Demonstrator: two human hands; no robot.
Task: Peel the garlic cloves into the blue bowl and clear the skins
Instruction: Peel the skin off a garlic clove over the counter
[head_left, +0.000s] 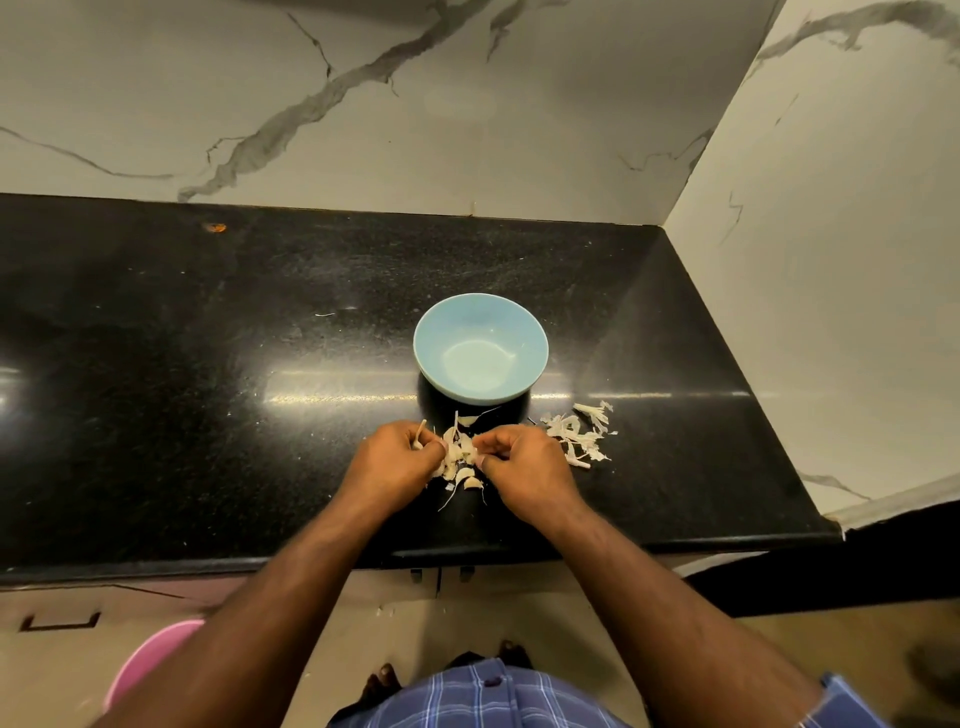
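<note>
— Where do we have the garlic?

— Low centre of the frame: our left hand (396, 460) and right hand (522, 465) both curl their fingers round the garlic cluster (461, 452), pinching it between them just above the black counter (208, 364).

— And the blue bowl (480, 347)?

— Just above our hands, nothing visible in it (a glossy inside). A heap of skins (579, 436) lies to its lower right; loose cloves (470, 480) sit under our hands.
</note>
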